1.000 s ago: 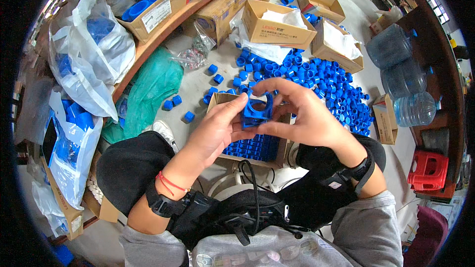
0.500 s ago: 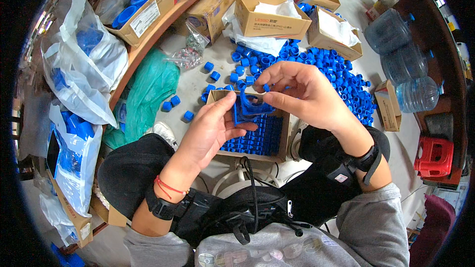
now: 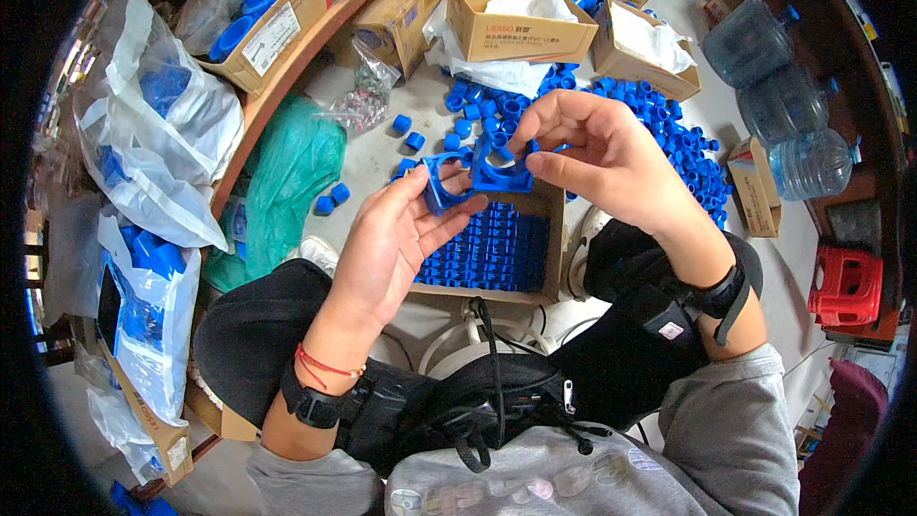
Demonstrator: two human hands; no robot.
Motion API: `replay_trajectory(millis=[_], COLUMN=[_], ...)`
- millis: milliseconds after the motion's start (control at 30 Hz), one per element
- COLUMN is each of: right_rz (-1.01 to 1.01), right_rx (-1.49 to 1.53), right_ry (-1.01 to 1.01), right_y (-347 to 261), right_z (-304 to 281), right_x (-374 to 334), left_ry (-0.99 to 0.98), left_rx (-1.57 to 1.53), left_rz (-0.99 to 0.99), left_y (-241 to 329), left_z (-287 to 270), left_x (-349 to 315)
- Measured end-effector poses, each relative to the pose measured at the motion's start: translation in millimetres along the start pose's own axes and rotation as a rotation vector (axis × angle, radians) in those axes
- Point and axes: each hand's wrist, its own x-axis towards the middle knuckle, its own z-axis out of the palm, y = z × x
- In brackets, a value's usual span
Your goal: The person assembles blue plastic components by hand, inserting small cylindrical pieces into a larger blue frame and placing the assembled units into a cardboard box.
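Above a cardboard box my left hand (image 3: pixel 390 244) pinches a blue plastic pipe clip (image 3: pixel 439 193) with a curved cut-out, thumb on its near side and fingers behind. My right hand (image 3: pixel 611 158) grips a second blue clip (image 3: pixel 501 179) of similar shape between thumb and fingertips. Both clips are held side by side, their edges close; whether they touch I cannot tell. Under them the open cardboard box (image 3: pixel 552 247) contains tight rows of blue clips (image 3: pixel 473 253). My fingers partly cover both held pieces.
Beyond my hands lies a heap of blue pipe fittings (image 3: pixel 669 139) on the floor, with several loose ones nearer. Open cartons (image 3: pixel 521 38) stand behind it. A wooden shelf with bags (image 3: pixel 162 134) runs along the left; large water bottles (image 3: pixel 778 110) and a red jug (image 3: pixel 845 287) are right.
The blue clips, bunched together half a second ago, are now spread side by side with one in each hand. My right hand has risen slightly, and the left has shifted a little left.
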Motion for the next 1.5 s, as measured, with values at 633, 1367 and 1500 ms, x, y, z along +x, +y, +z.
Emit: replay_trajectory(millis=[633, 1367, 1500], right_rz=[0.467, 0.527, 0.534], right_rx=[0.83, 0.902, 0.896], right_ry=[-0.047, -0.065, -0.059], right_y=[16.5, 24.7, 22.1], right_z=[20.9, 27.2, 28.0], right_x=[-4.3, -3.5, -3.7], left_ry=[-0.094, -0.152, -0.143], left_rx=[-0.285, -0.234, -0.261], left_rz=[0.161, 0.256, 0.272], left_y=[9.7, 7.8, 9.8], left_z=[4.8, 8.3, 7.3], left_x=[-5.6, -6.6, -9.1])
